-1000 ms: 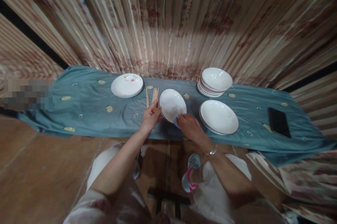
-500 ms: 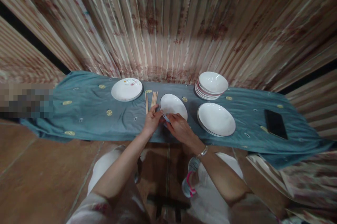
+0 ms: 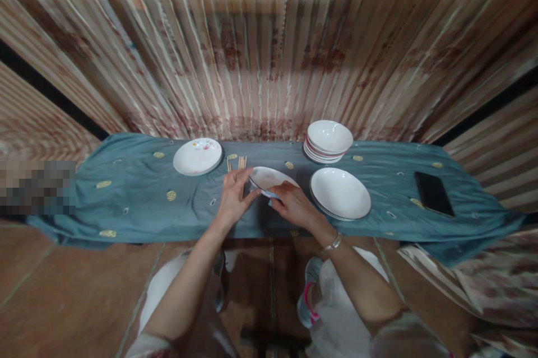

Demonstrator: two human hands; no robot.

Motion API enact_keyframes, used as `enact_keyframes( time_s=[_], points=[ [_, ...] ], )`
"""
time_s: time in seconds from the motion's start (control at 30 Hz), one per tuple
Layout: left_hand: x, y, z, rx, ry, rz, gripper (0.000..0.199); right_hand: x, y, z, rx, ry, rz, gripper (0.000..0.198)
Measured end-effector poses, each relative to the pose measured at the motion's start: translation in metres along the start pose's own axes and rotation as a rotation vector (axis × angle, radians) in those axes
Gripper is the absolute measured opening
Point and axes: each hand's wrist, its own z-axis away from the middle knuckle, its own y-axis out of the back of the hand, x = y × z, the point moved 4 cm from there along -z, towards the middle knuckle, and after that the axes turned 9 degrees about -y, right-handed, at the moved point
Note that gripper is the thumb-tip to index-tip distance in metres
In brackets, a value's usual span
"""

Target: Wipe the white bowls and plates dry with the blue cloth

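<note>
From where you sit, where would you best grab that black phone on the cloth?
Probably by its two long edges, coming down from above: the phone lies flat on the cloth, apart from the plates, with nothing crowding it.
</note>
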Motion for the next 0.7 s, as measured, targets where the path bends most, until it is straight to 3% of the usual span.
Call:
enact_keyframes(
  time_s=[0.07, 0.17, 0.4, 0.53, 0.7],
  points=[
    [0.005, -0.005, -0.002, -0.088, -0.151, -0.062, 0.035, 0.003, 0.001, 0.001, 0.002, 0.008, -0.036, 0.021],
    [0.007, -0.015, -0.002, -0.199, -0.226, -0.036, 0.020, 0.007, 0.004, 0.002, -0.004, -0.006, -0.077, 0.026],
    [0.010, -0.030, 0.001, -0.308, -0.087, 0.106, 0.006, 0.017, 0.016, 0.004, 0.006, 0.027, -0.238, 0.022],
    [0.014, -0.040, 0.000, -0.257, -0.001, 0.229, 0.004, 0.028, 0.029, 0.003, 0.267, -0.069, -0.441, 0.029],
    [0.015, -0.037, -0.010, -0.057, 0.141, 0.361, 0.008, 0.054, 0.054, 0.007, 0.658, -0.296, -0.688, 0.037]
  ],
)
